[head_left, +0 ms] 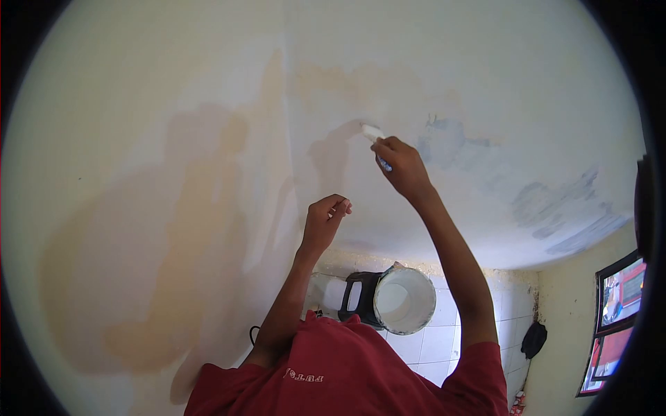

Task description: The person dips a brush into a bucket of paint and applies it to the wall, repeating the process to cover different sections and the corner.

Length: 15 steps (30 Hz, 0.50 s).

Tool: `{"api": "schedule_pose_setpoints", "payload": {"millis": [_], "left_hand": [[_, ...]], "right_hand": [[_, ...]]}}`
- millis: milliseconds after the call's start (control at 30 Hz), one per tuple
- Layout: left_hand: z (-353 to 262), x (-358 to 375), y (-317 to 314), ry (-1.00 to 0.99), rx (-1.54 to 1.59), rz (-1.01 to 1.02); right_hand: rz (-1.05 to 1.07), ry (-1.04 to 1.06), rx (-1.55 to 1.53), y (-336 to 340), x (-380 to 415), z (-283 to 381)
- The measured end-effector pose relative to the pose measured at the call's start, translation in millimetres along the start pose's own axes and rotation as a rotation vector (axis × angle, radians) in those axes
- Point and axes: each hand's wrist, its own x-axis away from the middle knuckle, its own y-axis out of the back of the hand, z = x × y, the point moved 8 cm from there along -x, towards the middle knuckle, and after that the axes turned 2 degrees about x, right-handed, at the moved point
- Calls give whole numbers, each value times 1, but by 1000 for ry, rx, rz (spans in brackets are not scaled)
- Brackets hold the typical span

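Observation:
My right hand (404, 166) is closed around the handle of a paintbrush (372, 132), whose pale, paint-coated head points up and left at the wall (388, 90). The bristle tip meets its own shadow there, so it looks to be touching or very near the surface. A bit of blue handle shows below my fingers. Lower and to the left, my left hand (325, 218) hangs in front of the wall corner with its fingers curled in. Nothing shows in it. Below the hands stands a white bucket (405, 301) with pale paint inside.
A dark stool (362, 299) is beside the bucket on the white tiled floor (427, 347). Grey patches (555, 208) mark the wall at right. Farther right are a dark-framed window (617, 312) and a black item (534, 340) on the floor. The left wall (125, 173) is close.

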Motion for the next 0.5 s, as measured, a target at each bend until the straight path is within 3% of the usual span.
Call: {"api": "schedule_pose_setpoints", "payload": {"millis": [167,233,333,400,500], "left_hand": [[-2,-1,2,-3,28,-8],[-6,-1,1,-22,32,-2],[-8,0,3,-39,40,4],[-8,-2,4,-40,46,-2],[-5,-2,7,-29,52,0]], "right_hand": [[-9,50,92,35,-61,-11],[-187,165,169,66,-81,6],[-288,201,221,78,-81,24],[-341,236,247,72,-74,30],[-227,173,213,23,-52,14]]}}
